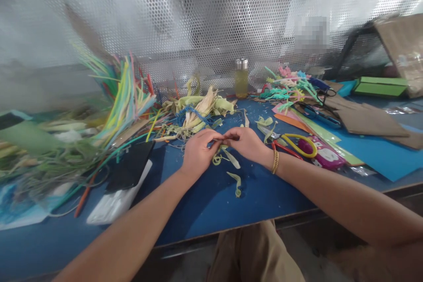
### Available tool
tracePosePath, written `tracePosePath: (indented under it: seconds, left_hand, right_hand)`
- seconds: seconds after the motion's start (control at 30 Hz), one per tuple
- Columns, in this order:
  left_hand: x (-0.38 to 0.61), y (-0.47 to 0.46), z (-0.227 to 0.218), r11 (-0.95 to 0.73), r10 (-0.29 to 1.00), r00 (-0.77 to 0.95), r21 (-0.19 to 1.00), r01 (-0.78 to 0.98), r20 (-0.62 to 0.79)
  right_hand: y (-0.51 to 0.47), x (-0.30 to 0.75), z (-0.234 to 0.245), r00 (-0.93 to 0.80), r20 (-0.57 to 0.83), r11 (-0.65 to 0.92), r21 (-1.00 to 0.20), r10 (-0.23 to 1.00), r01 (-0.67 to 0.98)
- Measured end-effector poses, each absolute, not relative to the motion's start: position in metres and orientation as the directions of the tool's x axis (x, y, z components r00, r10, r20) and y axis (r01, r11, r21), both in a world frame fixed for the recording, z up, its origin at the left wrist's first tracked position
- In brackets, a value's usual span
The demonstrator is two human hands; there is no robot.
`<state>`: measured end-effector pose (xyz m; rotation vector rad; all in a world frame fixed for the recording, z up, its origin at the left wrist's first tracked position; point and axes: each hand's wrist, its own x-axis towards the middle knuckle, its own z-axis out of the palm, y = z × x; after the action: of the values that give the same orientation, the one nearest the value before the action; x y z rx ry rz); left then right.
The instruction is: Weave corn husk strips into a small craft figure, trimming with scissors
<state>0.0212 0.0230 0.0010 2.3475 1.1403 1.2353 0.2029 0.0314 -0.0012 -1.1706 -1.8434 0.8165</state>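
My left hand [200, 150] and my right hand [246, 142] meet over the blue tabletop, fingertips pinched together. Between them is a small corn husk strip, mostly hidden by the fingers. A curled pale green end [217, 159] shows just below my left fingertips; whether it belongs to the same strip I cannot tell. Under the hands lies a flat husk piece [232, 158], and nearer the table edge a husk strip with a coiled end [235, 183]. Right of my right hand are yellow-handled scissors [299, 143], among husk scraps [265, 122].
Beyond the hands sits a husk pile [201, 108] with blue string. Colourful pipe cleaners [122, 101] and a black phone-like slab [128, 167] are left. A jar [241, 79] stands by the perforated metal screen [198, 22]. Coloured paper [373, 154] and cardboard [370, 119] lie right.
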Motion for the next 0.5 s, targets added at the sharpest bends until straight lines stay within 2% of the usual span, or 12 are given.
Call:
tracePosePath:
  seconds: [0.23,0.5]
  left_hand:
    - [0.019,0.03,-0.004,-0.675,0.732,0.364,0.541,0.502,0.576]
    - [0.019,0.032,-0.006,-0.722,0.678,0.349,0.493,0.486,0.647]
  right_hand:
    - [0.029,0.208,0.008,-0.251,0.441,0.492,-0.605,0.862,0.627]
    - [0.034,0.216,0.007,-0.346,0.512,0.598,-0.49,0.787,0.634]
